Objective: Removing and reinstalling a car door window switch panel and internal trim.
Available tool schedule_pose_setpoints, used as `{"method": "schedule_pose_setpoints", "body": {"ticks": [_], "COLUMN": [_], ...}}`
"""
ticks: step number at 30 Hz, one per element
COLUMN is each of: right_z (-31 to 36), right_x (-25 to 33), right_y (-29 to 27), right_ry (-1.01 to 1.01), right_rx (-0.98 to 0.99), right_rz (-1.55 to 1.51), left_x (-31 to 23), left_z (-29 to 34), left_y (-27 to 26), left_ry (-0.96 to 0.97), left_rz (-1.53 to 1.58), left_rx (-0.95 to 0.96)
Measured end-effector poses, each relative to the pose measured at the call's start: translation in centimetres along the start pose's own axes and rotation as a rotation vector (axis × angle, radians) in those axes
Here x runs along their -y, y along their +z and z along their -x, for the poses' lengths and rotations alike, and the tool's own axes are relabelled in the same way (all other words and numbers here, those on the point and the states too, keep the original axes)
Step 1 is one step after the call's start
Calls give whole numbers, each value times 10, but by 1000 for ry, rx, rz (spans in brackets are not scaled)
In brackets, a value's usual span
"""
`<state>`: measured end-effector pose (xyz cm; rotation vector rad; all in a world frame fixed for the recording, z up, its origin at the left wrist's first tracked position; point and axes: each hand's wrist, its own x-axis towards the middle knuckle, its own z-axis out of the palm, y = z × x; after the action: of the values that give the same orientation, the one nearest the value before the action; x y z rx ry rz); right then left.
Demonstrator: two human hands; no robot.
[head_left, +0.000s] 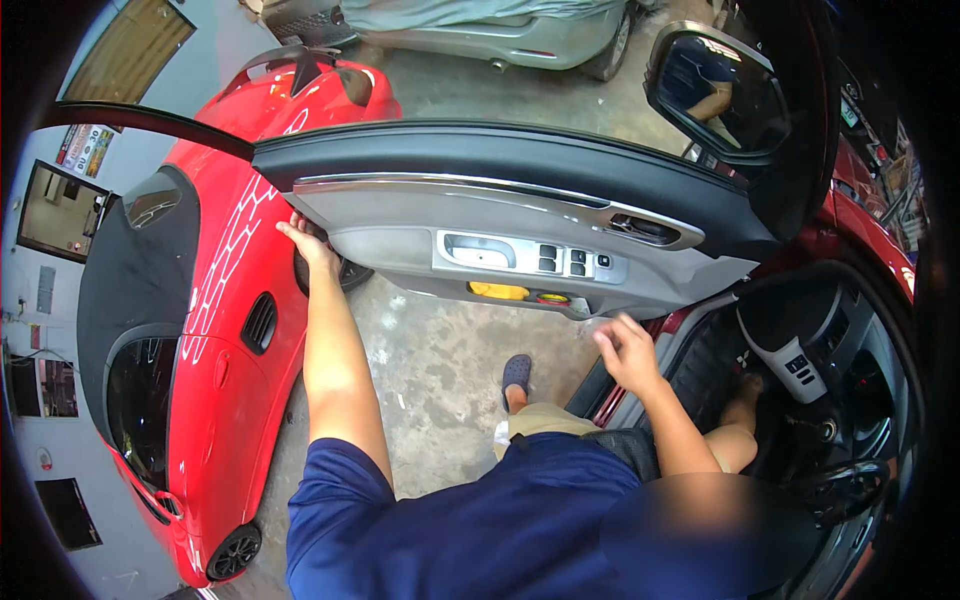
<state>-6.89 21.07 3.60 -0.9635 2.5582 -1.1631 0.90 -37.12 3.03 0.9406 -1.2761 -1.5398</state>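
- Head view, far left: a red sports car (215, 330) is parked close alongside, its dark roof and windows facing up, leaving only a narrow strip of concrete floor (440, 370) between it and the open door.
- Left hand (308, 245) is stretched out to the far edge of the grey door panel (400, 225), fingers curled around that edge, seemingly to keep the door from swinging into the red car.
- Door panel's window switches (575, 263) and pull handle sit mid-panel; something yellow lies in the lower door pocket (500, 291).
- Right hand (628, 350) hangs just below the panel near the door sill, fingers loosely spread and holding nothing.
- Side mirror (718, 92) is upper right; the steering wheel (800, 345) is at right, with one foot on the floor outside.
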Motion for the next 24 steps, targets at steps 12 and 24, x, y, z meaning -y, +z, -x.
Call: {"method": "schedule_pose_setpoints", "body": {"ticks": [12, 24], "right_z": [-13, -156], "right_x": [42, 72], "right_y": [9, 74], "right_ry": [2, -124], "right_rx": [187, 164], "right_rz": [-491, -606], "left_x": [2, 21], "left_z": [-8, 3], "left_y": [-23, -25], "left_ry": [5, 138], "left_rz": [-125, -279], "left_rx": [-25, -82]}}
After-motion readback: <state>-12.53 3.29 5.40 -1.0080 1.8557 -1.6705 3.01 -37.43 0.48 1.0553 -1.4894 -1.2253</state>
